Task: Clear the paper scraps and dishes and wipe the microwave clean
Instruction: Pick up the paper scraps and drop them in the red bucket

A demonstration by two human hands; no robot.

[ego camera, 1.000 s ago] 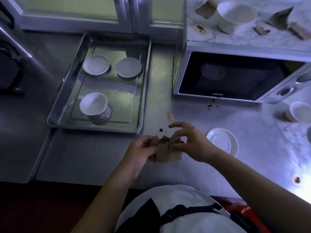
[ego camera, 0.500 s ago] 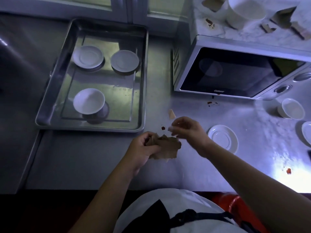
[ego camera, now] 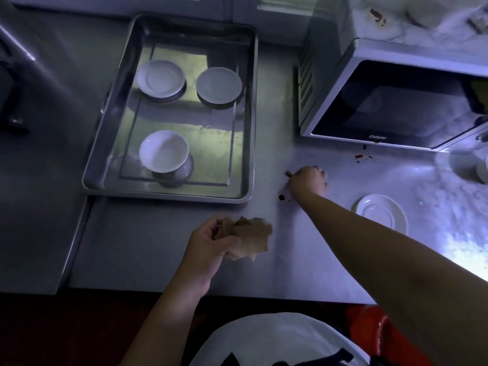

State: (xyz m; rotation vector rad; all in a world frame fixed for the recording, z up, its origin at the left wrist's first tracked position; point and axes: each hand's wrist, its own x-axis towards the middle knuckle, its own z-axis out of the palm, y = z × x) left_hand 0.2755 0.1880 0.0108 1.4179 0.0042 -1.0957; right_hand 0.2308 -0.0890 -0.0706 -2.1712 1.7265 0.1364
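My left hand (ego camera: 208, 247) grips a bunch of brown paper scraps (ego camera: 249, 239) above the steel counter's front part. My right hand (ego camera: 307, 180) reaches forward onto the counter and covers a small brown scrap (ego camera: 288, 173); only the scrap's tip shows at the fingers. A white saucer (ego camera: 380, 213) lies on the counter right of my right forearm. The microwave (ego camera: 396, 101) stands at the back right with its door closed, and red stains (ego camera: 363, 157) mark the counter before it. A metal tray (ego camera: 247, 128) at the left holds two saucers (ego camera: 161, 79) (ego camera: 219, 85) and a bowl (ego camera: 163, 151).
A red spot (ego camera: 281, 197) sits on the counter beside my right wrist. The microwave's top (ego camera: 422, 25) carries a stain and more scraps, mostly cut off by the frame. Another white dish (ego camera: 482, 170) shows at the right edge. The counter edge (ego camera: 211, 291) runs near my body.
My right hand left the paper bunch and reached forward onto the small scrap lying on the counter. The left hand kept hold of the bunch. The view tilted downward.
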